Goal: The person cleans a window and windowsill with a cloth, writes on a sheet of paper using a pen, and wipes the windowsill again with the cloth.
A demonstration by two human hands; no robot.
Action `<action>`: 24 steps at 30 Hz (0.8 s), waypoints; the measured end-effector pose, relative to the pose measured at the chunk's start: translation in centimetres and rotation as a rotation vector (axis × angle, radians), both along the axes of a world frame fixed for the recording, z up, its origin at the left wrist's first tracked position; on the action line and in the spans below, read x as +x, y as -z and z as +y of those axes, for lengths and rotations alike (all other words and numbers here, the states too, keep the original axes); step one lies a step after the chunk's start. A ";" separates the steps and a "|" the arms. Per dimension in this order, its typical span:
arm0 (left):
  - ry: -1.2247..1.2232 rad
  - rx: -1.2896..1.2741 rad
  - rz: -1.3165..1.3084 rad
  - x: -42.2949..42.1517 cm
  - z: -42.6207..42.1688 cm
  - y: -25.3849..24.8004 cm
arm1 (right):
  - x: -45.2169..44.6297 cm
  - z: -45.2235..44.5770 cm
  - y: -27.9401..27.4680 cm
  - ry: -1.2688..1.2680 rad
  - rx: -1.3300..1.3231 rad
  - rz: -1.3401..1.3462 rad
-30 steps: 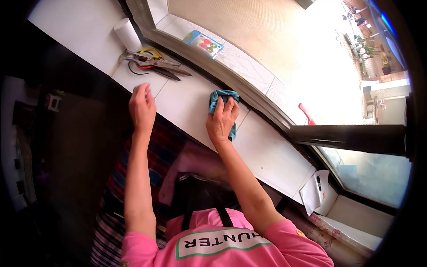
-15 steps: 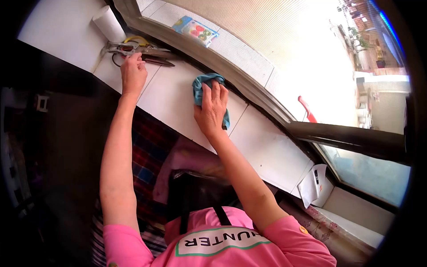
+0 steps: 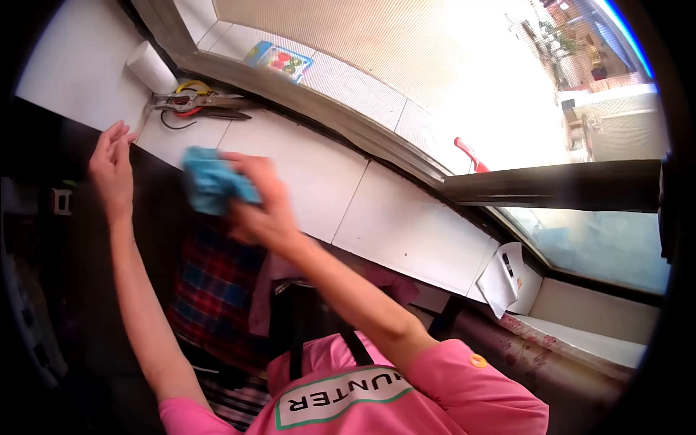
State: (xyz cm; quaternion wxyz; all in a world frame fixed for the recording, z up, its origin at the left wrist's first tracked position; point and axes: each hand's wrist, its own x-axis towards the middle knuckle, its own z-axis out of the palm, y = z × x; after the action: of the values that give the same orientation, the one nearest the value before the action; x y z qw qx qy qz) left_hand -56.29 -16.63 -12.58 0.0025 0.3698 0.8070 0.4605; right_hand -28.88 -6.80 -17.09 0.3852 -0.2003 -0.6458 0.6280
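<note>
A crumpled blue cloth [image 3: 205,181] is gripped in my right hand [image 3: 264,206], which is blurred by motion. The hand and cloth are over the front edge of the white tiled sill [image 3: 304,159], apparently raised off it. My left hand [image 3: 112,172] holds nothing, its fingers loosely extended and slightly bent beside the sill's front edge at the left. Beyond it on the sill lies a cluster of metal cutting tools [image 3: 210,105], like shears or scissors, with yellow and red parts. A white roll [image 3: 152,67] lies behind them.
A window frame [image 3: 319,116] with mesh runs along the back of the sill. Behind the mesh are a colourful packet [image 3: 283,62] and a red handle-like object [image 3: 470,154]. White paper with a dark pen [image 3: 507,265] rests at the right end. Plaid fabric [image 3: 206,290] hangs below.
My right hand has carried the cloth left and toward the sill's front edge. My left hand has left the cutting tools and moved left, off the sill. The view has shifted slightly.
</note>
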 end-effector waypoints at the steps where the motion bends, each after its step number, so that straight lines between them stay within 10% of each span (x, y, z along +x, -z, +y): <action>1: 0.003 0.000 -0.025 -0.8 -1.0 0.9 | 4.4 1.0 -0.4 0.060 0.025 -0.077; 7: -0.119 -0.005 -0.122 1.8 -5.7 3.5 | 31.6 0.7 4.2 0.682 -0.054 -0.660; 10: -0.192 0.080 -0.240 3.6 -9.4 8.0 | 33.9 -1.9 7.3 0.776 0.341 -0.981; 24: -0.501 0.042 -0.657 17.0 -20.7 18.2 | -8.2 -3.9 8.9 0.156 0.730 -0.626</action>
State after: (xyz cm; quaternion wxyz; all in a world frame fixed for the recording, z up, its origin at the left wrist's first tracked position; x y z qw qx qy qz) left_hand -39.27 -37.36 -30.82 0.1400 -0.0049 0.8188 0.5567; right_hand -37.06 -10.65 -26.03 0.2634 -0.2790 -0.8919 0.2393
